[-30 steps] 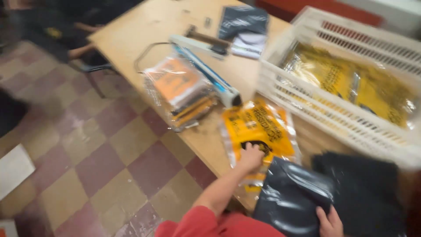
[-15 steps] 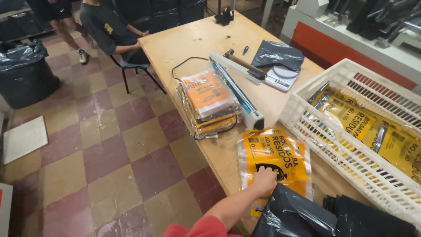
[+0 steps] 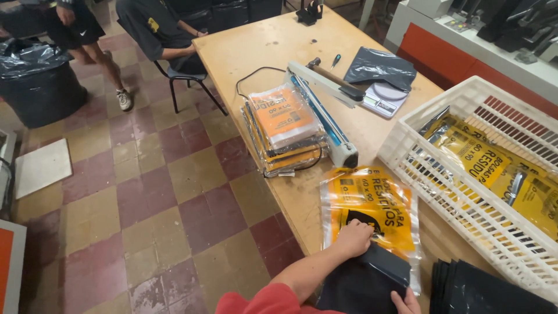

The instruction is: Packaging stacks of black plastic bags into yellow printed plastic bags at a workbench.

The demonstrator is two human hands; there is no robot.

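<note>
Yellow printed pouch (image 3: 372,209) lies flat near the wooden table's (image 3: 273,46) front edge, just below a heat sealer (image 3: 322,110). The left hand (image 3: 353,238) is curled at the pouch's mouth, pressing on a folded black bag (image 3: 366,282) that sits partly inside it. The right hand (image 3: 406,302), only partly in view, has its fingers closed on the bag's lower edge. A white crate (image 3: 459,192) of filled pouches stands to the right.

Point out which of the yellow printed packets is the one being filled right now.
The yellow packet lying alone at the table edge, with both hands pushing dark folded bags into it; the others sit in the white crate.
</note>
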